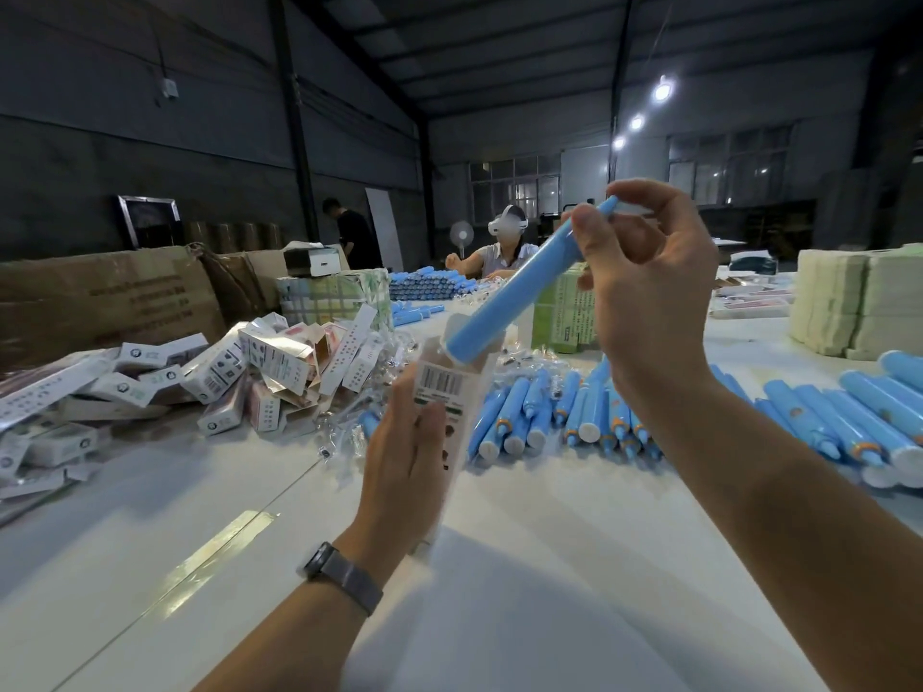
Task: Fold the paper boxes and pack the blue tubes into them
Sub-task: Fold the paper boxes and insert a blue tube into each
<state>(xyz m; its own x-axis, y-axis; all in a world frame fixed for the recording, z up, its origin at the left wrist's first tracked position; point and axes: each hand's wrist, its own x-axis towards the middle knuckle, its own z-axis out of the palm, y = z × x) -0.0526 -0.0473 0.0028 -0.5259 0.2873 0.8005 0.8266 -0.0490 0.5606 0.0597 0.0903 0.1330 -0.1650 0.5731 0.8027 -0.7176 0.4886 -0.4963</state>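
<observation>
A blue tube (519, 292) is being slid, wide end first, into the open top of a folded paper box (452, 392).

The right hand (649, 282) pinches the tube's narrow end and holds it slanted; its lower end sits just inside the box mouth. The left hand (399, 462) grasps the upright box above the white tabletop (524, 566). Packing is underway; next, likely push the tube fully in and close the flap. More loose tubes (599, 417) and packed boxes (239, 372) lie behind.

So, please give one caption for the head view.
Right hand feeds a blue tube into the box held by left hand.
</observation>
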